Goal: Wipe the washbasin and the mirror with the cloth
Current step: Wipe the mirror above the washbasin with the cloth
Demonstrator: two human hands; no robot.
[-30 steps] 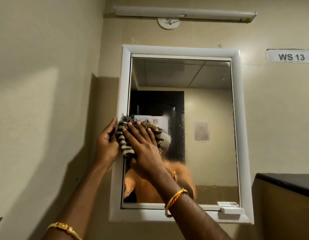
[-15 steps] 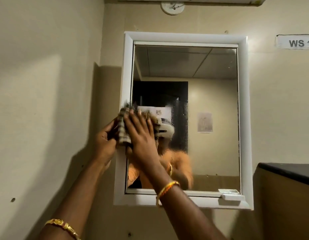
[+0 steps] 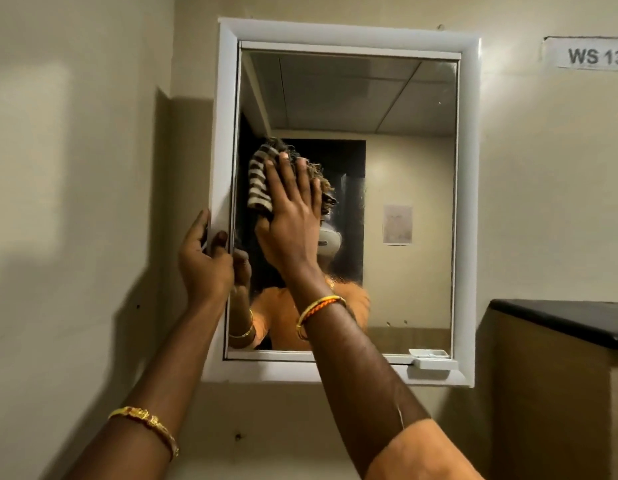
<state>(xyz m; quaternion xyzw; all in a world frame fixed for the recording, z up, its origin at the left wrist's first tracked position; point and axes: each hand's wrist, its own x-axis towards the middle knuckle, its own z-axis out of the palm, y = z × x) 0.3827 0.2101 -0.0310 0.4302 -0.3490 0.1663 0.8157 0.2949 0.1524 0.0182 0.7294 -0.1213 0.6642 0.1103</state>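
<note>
A beige wall fills the scene, with a white-framed mirror mounted on it, its glass showing a panelled ceiling, a dark doorway and a sheet of paper on a far wall. At the upper right a white label reads "WS 13". At the right edge, below the label, stands a brown cabinet with a black tabletop. A small white ledge juts from the lower right corner of the mirror frame. The washbasin is out of sight.

The right hand lies flat against the left part of the glass, fingers straight and close together, pressing the striped brown-and-white cloth to the mirror; the cloth shows to the left of and above the fingers, its frayed edge sticking up. This grip is released and flat, not curled round the cloth. An orange and yellow bangle circles that wrist.

The left hand grasps the left edge of the mirror frame, thumb on the front face and fingers wrapped behind it. A gold bracelet sits on that forearm, nearer the camera.
</note>
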